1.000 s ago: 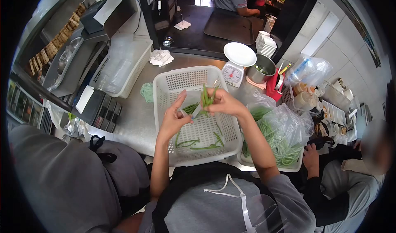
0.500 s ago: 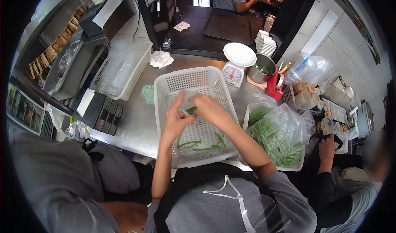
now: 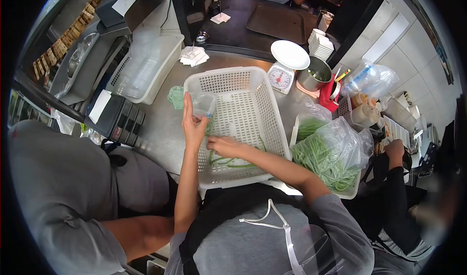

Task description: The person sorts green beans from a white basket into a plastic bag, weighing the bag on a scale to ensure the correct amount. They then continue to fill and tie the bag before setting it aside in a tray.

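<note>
A white perforated plastic basket (image 3: 281,134) stands in front of me on the steel counter. My left hand (image 3: 193,124) is closed around a clear plastic tub (image 3: 206,102), tilted at the basket's left side, with some green showing at its lower end. Down in the near left part of the basket, my right hand (image 3: 224,146) has its fingers pinched at the loose green beans (image 3: 241,165). What lies under those fingertips is partly hidden. To the right, a clear plastic bag (image 3: 331,151) full of green beans sits in a white tray (image 3: 351,193).
Behind the basket stand a white kitchen scale (image 3: 280,78) and a metal pot (image 3: 315,75). A green cloth (image 3: 175,97) lies at the left, before a bin of clear tubs (image 3: 154,83). People in grey shirts stand left and beyond the pass; another person's hand (image 3: 395,149) is at right.
My hands have parted: the left moved left with the tub, and the right dropped toward me to the beans in the basket. The camera view has shifted slightly.
</note>
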A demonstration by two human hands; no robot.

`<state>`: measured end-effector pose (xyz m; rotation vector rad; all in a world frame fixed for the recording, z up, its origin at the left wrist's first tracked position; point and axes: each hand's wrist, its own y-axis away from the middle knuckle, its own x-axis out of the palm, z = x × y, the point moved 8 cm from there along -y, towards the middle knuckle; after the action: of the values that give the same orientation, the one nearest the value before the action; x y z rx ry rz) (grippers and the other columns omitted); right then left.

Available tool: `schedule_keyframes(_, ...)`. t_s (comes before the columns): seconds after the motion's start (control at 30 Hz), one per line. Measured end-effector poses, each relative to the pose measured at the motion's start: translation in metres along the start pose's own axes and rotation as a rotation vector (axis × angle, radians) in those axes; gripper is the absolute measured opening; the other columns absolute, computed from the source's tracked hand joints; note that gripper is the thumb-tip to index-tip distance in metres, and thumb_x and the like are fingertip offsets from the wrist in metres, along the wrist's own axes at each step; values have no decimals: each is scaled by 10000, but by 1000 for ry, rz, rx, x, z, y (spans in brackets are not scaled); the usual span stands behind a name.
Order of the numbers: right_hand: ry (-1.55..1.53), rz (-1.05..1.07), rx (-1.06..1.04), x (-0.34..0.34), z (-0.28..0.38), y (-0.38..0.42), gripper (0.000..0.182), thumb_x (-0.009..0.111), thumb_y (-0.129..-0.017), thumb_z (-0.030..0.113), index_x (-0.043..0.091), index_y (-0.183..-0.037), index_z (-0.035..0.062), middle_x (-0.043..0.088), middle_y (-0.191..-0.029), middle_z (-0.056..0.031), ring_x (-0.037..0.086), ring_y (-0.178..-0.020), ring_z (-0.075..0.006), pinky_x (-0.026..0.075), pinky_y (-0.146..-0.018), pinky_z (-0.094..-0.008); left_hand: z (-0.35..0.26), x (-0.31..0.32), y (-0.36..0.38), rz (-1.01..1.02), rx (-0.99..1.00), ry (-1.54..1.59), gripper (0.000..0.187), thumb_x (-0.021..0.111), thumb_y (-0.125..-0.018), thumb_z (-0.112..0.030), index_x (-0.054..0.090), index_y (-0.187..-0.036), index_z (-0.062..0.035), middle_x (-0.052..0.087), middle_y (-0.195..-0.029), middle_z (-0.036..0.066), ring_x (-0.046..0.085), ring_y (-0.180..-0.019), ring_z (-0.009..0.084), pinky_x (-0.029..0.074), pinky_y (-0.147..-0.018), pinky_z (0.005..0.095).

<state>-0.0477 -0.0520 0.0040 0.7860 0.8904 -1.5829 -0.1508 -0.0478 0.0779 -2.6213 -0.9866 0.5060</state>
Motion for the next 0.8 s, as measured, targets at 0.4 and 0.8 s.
schedule_keyframes(0.4,-28,406,138,19,-19,35,232,660,-648,77,560,-847,14,581,-966,-134,611,-793,-311,497,-662,-410,7,4,-4,60,-51,166,794,471,-665,156,252,-1393,-75,178,-1462,124,563,-797,89,494,-591,204)
schedule_keyframes(0.8,76,311,99,29,-18,15,161,686,-602,57,589,-693,-33,603,-675,-181,619,-718,-331,503,-596,-386,4,6,-2,59,-44,229,790,489,-661,144,260,-1387,-63,211,-1455,116,546,-673,71,488,-562,199)
